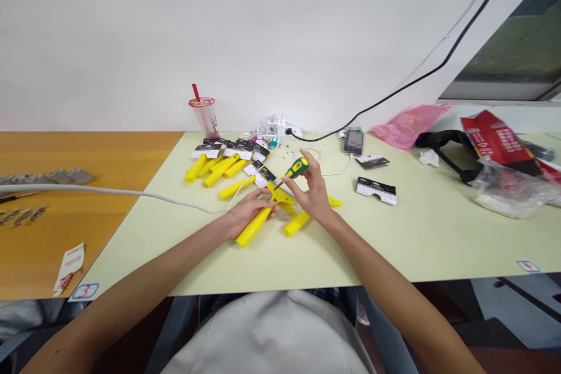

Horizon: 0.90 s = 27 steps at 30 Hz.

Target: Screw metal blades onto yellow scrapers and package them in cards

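Note:
My left hand [249, 214] is closed around a yellow plastic handle [256, 227], its tube end pointing toward me. In my right hand [314, 190] is a screwdriver [298, 168] with a green and yellow grip, pinched between the fingers. The screwdriver's shaft slants down to the top of the handle; its tip is too small to make out. Just right of the held piece, a second yellow handle [297, 224] lies on the table, partly behind my right hand. Several more yellow handles [222, 170] with black and white cards lie beyond my left hand.
A drink cup [204, 117] with a red straw stands by the wall, left of a power strip [272, 127]. Loose cards [377, 190], a pink bag [409, 125] and clear plastic wrap [511, 190] lie to the right. A pale cable [131, 191] crosses from the left to my left hand.

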{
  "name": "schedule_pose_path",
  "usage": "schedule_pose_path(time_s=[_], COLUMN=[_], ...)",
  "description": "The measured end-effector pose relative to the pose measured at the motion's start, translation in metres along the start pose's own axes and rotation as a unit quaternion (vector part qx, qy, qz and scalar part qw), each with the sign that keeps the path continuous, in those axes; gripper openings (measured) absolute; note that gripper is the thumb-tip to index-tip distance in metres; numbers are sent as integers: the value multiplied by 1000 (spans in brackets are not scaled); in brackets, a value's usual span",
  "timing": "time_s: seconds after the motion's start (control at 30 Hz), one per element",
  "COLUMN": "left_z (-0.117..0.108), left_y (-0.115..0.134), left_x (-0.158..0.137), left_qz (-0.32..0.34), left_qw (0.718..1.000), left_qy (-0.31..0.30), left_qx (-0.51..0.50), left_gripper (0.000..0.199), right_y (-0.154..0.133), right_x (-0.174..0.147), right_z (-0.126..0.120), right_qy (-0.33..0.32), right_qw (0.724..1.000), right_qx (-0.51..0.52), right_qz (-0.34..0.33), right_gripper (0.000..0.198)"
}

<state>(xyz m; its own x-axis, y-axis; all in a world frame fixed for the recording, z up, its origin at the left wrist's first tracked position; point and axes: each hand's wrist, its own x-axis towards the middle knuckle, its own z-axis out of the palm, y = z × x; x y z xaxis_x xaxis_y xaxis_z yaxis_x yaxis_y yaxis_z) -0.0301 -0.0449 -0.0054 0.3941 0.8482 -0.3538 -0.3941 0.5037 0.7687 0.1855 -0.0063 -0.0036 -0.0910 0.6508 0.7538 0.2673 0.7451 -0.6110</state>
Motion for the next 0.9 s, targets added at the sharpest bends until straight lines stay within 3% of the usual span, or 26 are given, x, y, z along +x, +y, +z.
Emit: schedule_pose_path(time_s=[0.2,0.4,0.6,0.9], left_z=[-1,-2,0,0], left_y=[0,-1,0,0], left_x=[1,2,1,0], left_qz=[2,-5,5,7], left_qw=[1000,1000,1000,1000], left_qy=[10,-3,0,4], left_qx=[-16,-2,-18,-14], left_gripper=[49,49,46,48], right_y=[-5,-1,-8,-7], right_x=[0,-1,0,-1], right_z=[2,1,1,1], right_qy=[-59,-25,-63,-40], right_qw=[995,999,996,999], right_qx=[77,23,56,35], right_qz=[1,24,4,-4], right_gripper=[84,82,81,82])
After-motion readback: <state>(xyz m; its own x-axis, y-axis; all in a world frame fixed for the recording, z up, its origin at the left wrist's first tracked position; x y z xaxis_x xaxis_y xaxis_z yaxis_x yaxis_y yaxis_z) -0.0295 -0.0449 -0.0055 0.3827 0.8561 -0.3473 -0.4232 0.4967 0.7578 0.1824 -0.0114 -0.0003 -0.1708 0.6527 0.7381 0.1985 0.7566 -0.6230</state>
